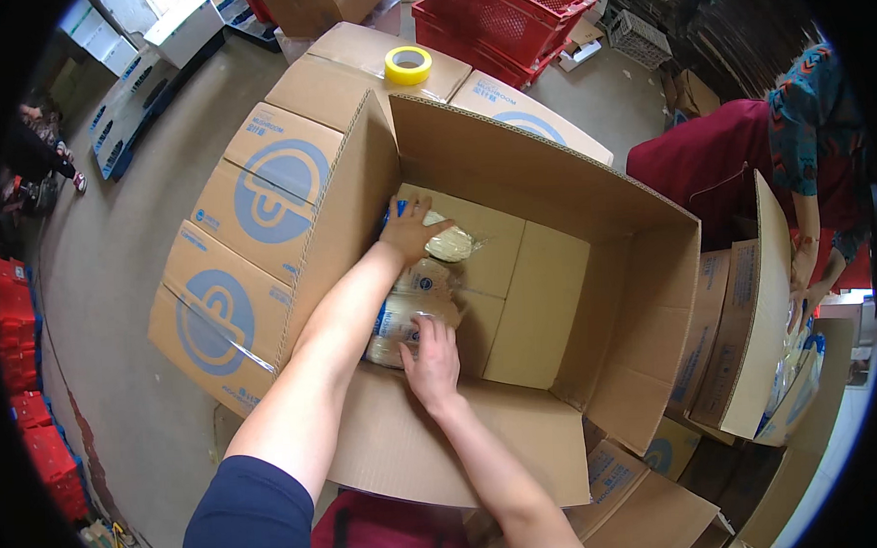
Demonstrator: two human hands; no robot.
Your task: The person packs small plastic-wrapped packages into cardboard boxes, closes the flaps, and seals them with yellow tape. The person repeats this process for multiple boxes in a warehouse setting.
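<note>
In front of me stands a large open cardboard box [502,438], its flaps raised or folded outward. Clear plastic packets of pale mushrooms lie in a row along its left inner wall. My left hand [406,235] is spread flat over the farthest packet [450,243], whose blue printed end peeks out beside the fingers. Nearer to me, my right hand [434,357] touches the nearer packets with its fingertips, the fingers slightly bent. Between the hands lies a middle packet [415,278]. The underside of each hand is hidden.
Closed mushroom cartons [272,182] stand against the box's left and far sides, with a roll of yellow tape [408,65] on top. Red plastic crates [506,21] are stacked behind. At right, a co-worker [803,145] reaches into another open carton [759,321]. A pallet [132,103] stands at upper left.
</note>
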